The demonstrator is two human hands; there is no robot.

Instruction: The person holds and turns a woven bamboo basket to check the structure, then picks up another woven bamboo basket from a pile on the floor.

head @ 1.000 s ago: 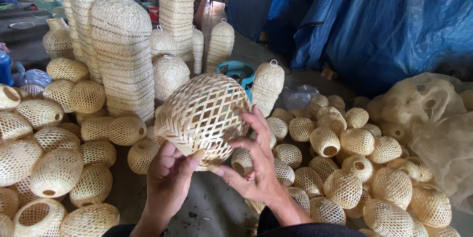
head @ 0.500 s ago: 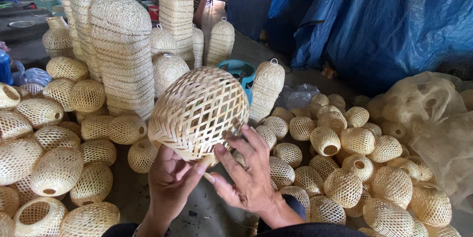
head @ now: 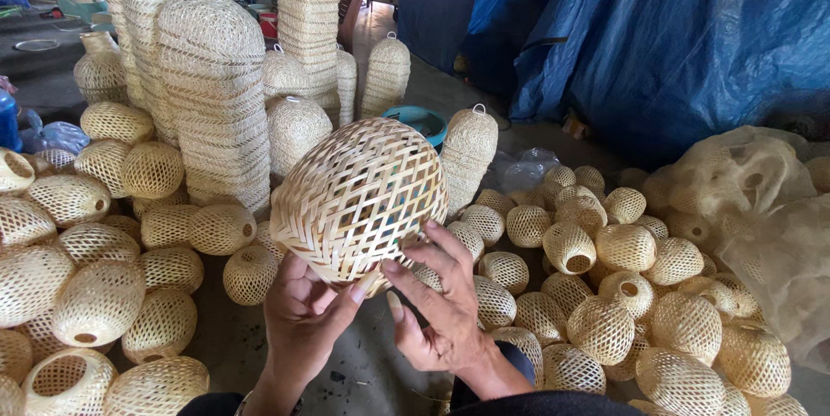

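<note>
Both hands are holding up a woven bamboo lampshade (head: pixel 359 198), rounded and open-weave, at frame centre above the concrete floor (head: pixel 363 373). The left hand (head: pixel 303 316) is sitting at the shade's 6 o'clock, palm up, fingers (head: pixel 359 291) curling onto its lower rim and grasping it. The right hand (head: pixel 445 308) is lying at the shade's 5 o'clock, fingers spread and pressing against the lower right edge, thumb (head: pixel 396 305) pointing toward the left hand; grip partial, more a supporting touch than a clench. The shade is resting above and ahead of both sets of fingertips, tilted. Small woven shades (head: pixel 605 295) are lying in a pile at 3 o'clock, more at 9 o'clock. Tall stacks of woven shades (head: pixel 212 96) are standing at 11 o'clock. A blue tarpaulin (head: pixel 683 35) is hanging at 1 o'clock.
</note>
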